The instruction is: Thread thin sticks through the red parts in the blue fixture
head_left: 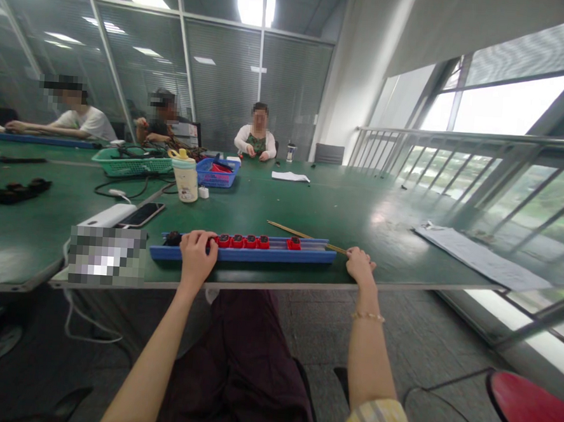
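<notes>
A long blue rail [260, 255] lies along the table's near edge, holding a row of small red blocks with dark tops. Several of these red blocks [237, 241] stand close together, and one red block [293, 243] sits apart toward the right. My left hand [197, 257] is curled over the rail's left part, beside a black piece [171, 238]; its palm hides part of the row. In my right hand [359, 265], closed fingers grip the end of a thin tan stick [304, 235], which slants behind the rail's right end.
A cup [185, 178], phone [142, 215] and white power bank [107, 215] stand to the left. Beyond are a green basket [132, 163] and blue basket [216, 174]. A clipboard [480, 255] lies right. Several people sit farther off. A red stool [532, 411] stands below right.
</notes>
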### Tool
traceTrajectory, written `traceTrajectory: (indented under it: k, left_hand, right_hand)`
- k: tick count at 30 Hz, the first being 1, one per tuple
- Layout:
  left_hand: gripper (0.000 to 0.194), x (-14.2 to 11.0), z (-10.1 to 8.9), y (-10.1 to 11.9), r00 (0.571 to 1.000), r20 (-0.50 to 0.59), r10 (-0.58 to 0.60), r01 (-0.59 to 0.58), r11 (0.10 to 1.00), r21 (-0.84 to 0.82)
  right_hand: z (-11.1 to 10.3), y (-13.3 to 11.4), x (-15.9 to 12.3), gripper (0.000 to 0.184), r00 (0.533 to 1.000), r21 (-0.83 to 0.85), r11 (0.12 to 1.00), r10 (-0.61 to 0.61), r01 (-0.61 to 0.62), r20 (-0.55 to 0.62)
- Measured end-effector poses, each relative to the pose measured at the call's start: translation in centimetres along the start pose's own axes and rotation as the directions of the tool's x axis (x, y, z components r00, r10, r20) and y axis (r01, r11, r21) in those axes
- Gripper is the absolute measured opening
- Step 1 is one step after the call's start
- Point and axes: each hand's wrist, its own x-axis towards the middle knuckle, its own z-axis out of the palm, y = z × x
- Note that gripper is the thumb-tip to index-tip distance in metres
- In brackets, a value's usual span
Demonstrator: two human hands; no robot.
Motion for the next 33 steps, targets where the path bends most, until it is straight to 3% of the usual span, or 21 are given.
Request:
traceTrajectory:
  k: [6,19,27,30,33]
  left_hand:
    - [0.023,0.0,-0.1,0.1,1.0,-0.007,0.004,-0.004,1.0,-0.002]
    - [0.023,-0.1,0.2,-0.2,1.0,-0.015,0.014,-0.014,1.0,0.002]
    - [0.022,-0.1,0.4,-0.5,0.999,-0.039,0.036,-0.036,0.999,0.011]
    - [0.022,-0.1,0.5,-0.6,0.999,-0.035,0.035,-0.034,0.999,0.008]
    - [0.021,-0.1,0.4,-0.5,0.999,-0.034,0.032,-0.032,0.999,0.009]
  right_hand:
    - [-0.4,1.0,0.8,0.028,0.999,0.166,0.986,0.032,-0.029,-0.014]
    - [-0.3,2.3,1.4,0.028,0.992,0.347,0.93,-0.095,0.118,-0.082]
    - [-0.9,2.3,1.2,0.023,0.989,0.433,0.9,0.01,0.056,-0.149]
    - [-1.4,2.1,0.8,0.026,0.973,0.433,0.895,-0.002,0.104,-0.23]
    - [-2.0,1.3,0.4,0.033,0.923,0.37,0.921,0.033,0.121,-0.382]
